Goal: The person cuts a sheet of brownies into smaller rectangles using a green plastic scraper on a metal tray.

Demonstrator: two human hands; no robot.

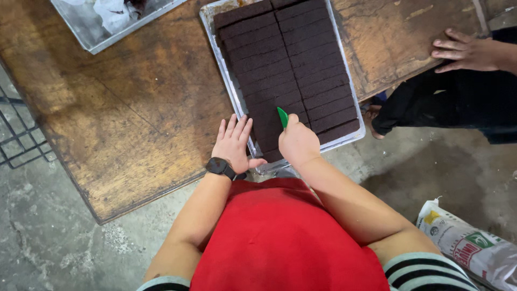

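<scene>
my left hand (232, 144) lies flat, palm down, fingers straight, close together and pointing away from me, thumb stretched out to the right. a black wristwatch (221, 166) with a dark round face sits on that wrist. the left forearm runs bare from the wrist back towards my body, elbow bent out to the left. my right hand (298, 143) is curled into a fist, knuckles up, closed round a small green tool (283, 116) whose tip pokes out above the fingers. the right forearm is bare too, angling back to the lower right.
</scene>
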